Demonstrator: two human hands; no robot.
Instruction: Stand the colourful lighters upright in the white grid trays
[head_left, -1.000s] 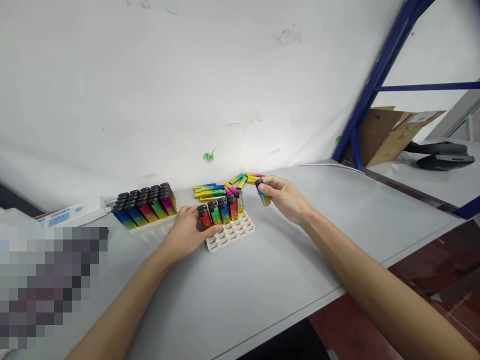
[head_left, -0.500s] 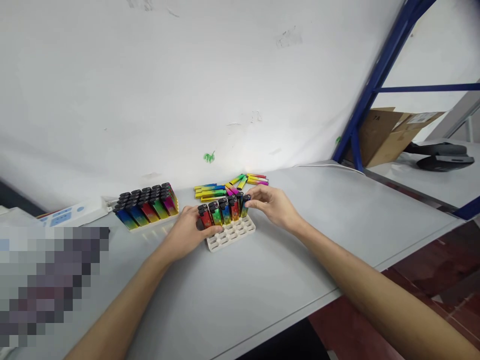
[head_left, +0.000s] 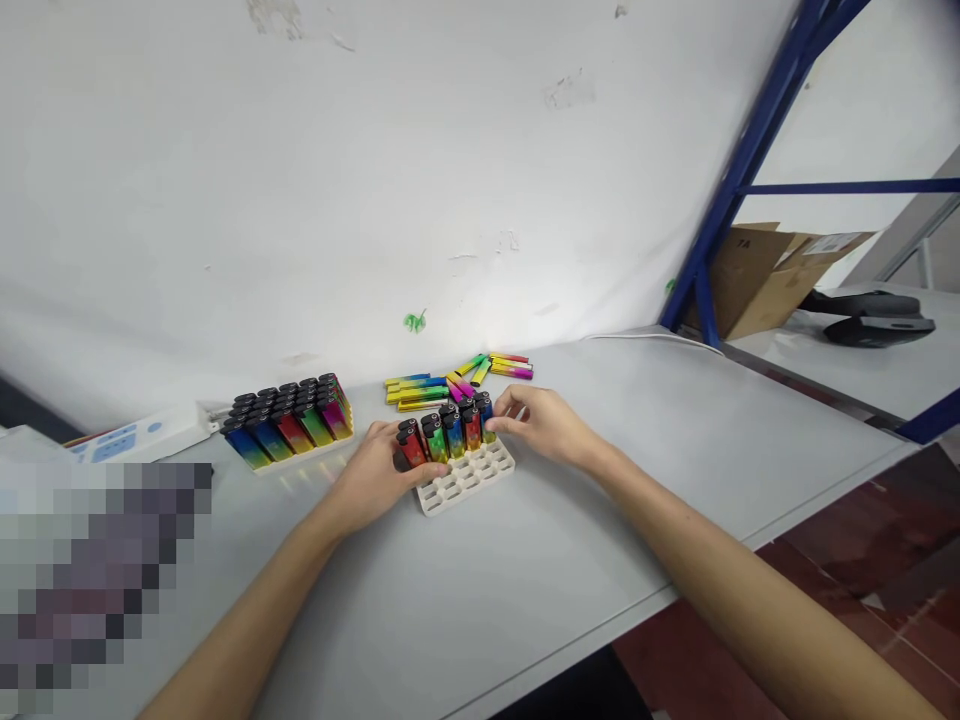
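Beginning at the far left, against the wall: passing a white power strip (head_left: 131, 440) and, just right of it, a full tray (head_left: 289, 425) of upright rainbow-coloured lighters with black caps, packed slot by slot and so propping one another. Coming next to the left hand (head_left: 375, 475), lying half-curled on the table (head_left: 525, 580) against the near-left end of the white slotted tray (head_left: 469, 478), with the thumb along its front edge under the red lighter, seemingly bracing the light tray against sliding; no telling about any grip by the hidden fingers. Moving along the tray: finding one row of lighters (head_left: 442, 435) standing upright in the far slots, with the near slots lying bare. Reaching the right hand (head_left: 544, 425), fingers drawn narrow and pinching the cap of the end lighter (head_left: 486, 410) at the row's right end, holding it upright from above, probably for dropping straight into a slot; seated or hovering, impossible to tell. Noting, just beyond the tray toward the wall, loose lighters (head_left: 450, 380) lying flat in a scattered heap, within easy reach of that hand. Ending at the far right, well apart from all this, with a blue rack post (head_left: 742, 170) and a cardboard box (head_left: 765, 275) beside it.
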